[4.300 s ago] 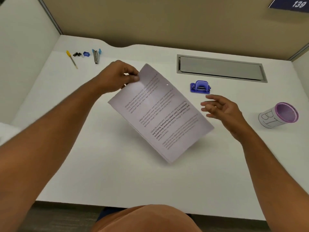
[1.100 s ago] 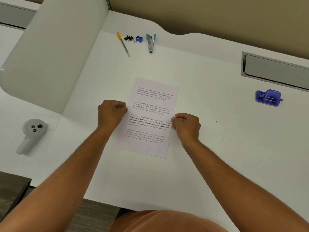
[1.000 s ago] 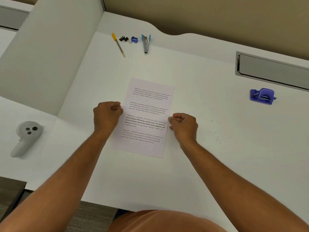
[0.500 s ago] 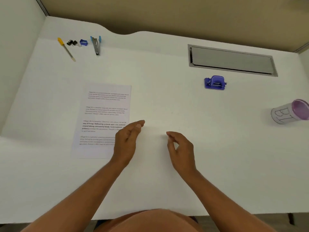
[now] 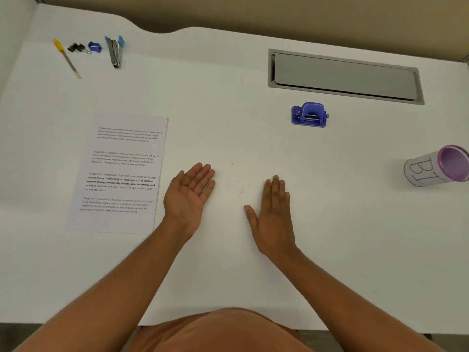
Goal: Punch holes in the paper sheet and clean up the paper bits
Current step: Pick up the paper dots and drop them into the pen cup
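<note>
The printed paper sheet (image 5: 121, 174) lies flat on the white desk (image 5: 228, 270), left of centre. Tiny paper bits (image 5: 239, 188) are scattered on the desk between my hands. My left hand (image 5: 189, 194) is open, palm turned up, its edge on the desk just right of the sheet. My right hand (image 5: 272, 217) is open with straight fingers, standing on its edge to the right of the bits. The blue hole punch (image 5: 309, 115) sits farther back, right of centre, apart from both hands.
A purple-rimmed cup marked "BT" (image 5: 437, 167) lies on its side at the right edge. A grey cable tray lid (image 5: 345, 76) is set into the desk at the back. A pen (image 5: 66, 58), binder clips (image 5: 77, 48), sharpener (image 5: 95, 47) and stapler (image 5: 114, 52) lie back left.
Both hands let go of the sheet, which now lies to the left. They moved right to the bits and flattened out from loosely curled, the left palm turning up.
</note>
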Tool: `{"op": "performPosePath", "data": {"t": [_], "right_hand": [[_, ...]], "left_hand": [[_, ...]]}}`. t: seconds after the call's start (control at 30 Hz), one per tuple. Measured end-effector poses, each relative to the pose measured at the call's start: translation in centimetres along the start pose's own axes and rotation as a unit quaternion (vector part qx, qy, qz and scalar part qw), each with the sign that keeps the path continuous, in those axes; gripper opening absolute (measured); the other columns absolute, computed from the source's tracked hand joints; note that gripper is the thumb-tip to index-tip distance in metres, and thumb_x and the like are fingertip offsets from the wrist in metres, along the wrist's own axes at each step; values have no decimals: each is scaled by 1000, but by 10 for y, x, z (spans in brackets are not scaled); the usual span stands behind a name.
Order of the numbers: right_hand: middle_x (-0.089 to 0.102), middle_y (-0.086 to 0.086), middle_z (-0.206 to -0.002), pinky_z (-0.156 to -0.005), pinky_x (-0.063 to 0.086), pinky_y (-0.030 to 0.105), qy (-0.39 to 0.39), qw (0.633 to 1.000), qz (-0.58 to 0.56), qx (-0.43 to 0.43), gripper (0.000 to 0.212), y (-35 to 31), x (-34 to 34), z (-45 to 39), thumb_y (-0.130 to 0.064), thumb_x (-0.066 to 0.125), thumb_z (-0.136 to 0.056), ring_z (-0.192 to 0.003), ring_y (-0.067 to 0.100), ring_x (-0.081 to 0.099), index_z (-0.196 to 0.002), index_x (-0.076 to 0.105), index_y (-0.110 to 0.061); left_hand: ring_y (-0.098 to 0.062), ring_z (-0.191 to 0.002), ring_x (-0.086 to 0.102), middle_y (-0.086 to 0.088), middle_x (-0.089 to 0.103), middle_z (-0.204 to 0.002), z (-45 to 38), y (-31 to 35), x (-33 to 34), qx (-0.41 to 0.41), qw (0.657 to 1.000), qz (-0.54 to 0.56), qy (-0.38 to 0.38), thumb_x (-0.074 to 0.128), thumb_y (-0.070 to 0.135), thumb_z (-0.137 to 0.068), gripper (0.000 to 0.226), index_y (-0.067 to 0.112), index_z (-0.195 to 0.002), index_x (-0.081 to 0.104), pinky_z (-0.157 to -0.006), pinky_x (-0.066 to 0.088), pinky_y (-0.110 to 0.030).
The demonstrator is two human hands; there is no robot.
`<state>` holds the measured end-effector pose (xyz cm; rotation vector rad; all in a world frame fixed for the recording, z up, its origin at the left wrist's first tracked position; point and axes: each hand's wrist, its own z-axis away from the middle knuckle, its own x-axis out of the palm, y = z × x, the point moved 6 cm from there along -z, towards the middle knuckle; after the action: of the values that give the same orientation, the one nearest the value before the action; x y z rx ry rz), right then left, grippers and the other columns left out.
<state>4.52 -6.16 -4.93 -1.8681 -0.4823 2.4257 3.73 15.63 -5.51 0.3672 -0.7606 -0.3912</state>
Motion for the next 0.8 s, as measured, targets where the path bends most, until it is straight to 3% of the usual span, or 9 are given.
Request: {"op": "performPosePath", "data": {"t": [0.27, 0.43, 0.5, 0.63, 0.8], "right_hand": [[-4, 12, -175, -132, 3, 42, -9, 995, -29, -97, 79, -56, 19, -10, -54, 27, -108, -162, 23, -8, -165, 2, -5], [8, 10, -174, -132, 8, 43, 10, 986, -53, -159, 72, -37, -5, -51, -44, 37, -109, -162, 22, 3, -165, 13, -6], [5, 9, -175, -132, 6, 43, -10, 986, -31, -163, 76, -25, -13, -73, -48, 37, -108, -162, 24, 2, -165, 10, -7], [4, 7, -175, -131, 9, 47, -50, 959, 55, -273, 77, -30, -10, -89, -56, 31, -108, -162, 22, -1, -166, 10, -9], [4, 5, -175, -132, 9, 42, -75, 923, 102, -363, 72, -28, -3, -67, -53, 26, -110, -162, 19, -1, -166, 10, -11]], "left_hand": [[-31, -130, 68, -18, 70, -139, -10, 4, 2, 15, 1000, 12, 5, 37, 31, -112, 48, 0, -143, 58, -115, 49, -46], [-30, -130, 68, -19, 70, -139, -14, 7, 4, 14, 1000, 3, 7, 35, 30, -113, 48, 0, -142, 58, -115, 49, -46], [-30, -131, 68, -19, 70, -139, -14, 9, 4, 11, 1000, 1, 5, 35, 30, -113, 48, 0, -141, 58, -115, 49, -45], [-31, -132, 66, -18, 70, -139, -13, 11, 4, 6, 1000, -3, 4, 36, 31, -113, 47, 0, -140, 60, -117, 48, -45], [-30, -132, 66, -18, 70, -139, -12, 12, 1, 3, 1000, -10, 2, 36, 31, -113, 47, 1, -141, 59, -116, 48, -44]]}}
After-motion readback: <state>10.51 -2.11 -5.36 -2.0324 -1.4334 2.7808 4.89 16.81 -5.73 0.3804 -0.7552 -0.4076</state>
